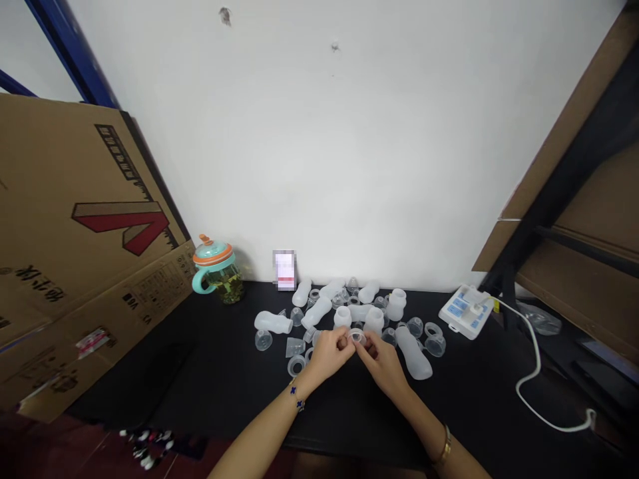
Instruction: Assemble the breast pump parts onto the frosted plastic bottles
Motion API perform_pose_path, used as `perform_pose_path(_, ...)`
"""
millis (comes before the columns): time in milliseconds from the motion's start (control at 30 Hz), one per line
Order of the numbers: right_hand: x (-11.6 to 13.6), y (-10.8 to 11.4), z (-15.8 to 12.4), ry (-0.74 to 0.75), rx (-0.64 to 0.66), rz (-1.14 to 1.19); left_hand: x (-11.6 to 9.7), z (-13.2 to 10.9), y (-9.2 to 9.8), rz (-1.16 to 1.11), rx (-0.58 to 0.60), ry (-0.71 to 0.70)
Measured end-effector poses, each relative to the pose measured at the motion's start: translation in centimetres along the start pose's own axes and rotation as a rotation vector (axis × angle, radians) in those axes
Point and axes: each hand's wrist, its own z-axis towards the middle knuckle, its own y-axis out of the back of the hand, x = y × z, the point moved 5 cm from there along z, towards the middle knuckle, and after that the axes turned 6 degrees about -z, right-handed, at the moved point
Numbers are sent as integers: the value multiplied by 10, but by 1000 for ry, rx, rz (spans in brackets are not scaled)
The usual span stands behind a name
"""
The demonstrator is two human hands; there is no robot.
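My left hand (328,354) and my right hand (383,362) meet over the black table (224,386), fingers pinched together on a small clear plastic ring (356,336) held between them. Just behind the hands lies a heap of translucent white bottles (318,311) and several clear caps and rings (434,344). One bottle (414,354) lies right beside my right hand. A ring (295,365) rests on the table left of my left hand.
A teal and orange lidded cup (218,269) stands at the back left by the wall. A large cardboard sheet (74,246) leans at the left. A white device (466,311) with a white cable (532,372) sits at the right, by a dark shelf frame (564,193).
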Motion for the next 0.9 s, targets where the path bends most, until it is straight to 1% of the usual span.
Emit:
perform_pose_path(267,0,-1,0,5,8,-4,2,0,0,11,0,10)
perform_pose_path(467,3,1,0,7,14,-6,-1,-1,1,-16,16,-25)
perform_pose_path(633,3,1,0,8,15,11,0,-1,1,-7,22,-23)
perform_pose_path(900,3,0,0,7,9,1,2,0,0,-30,8,-30)
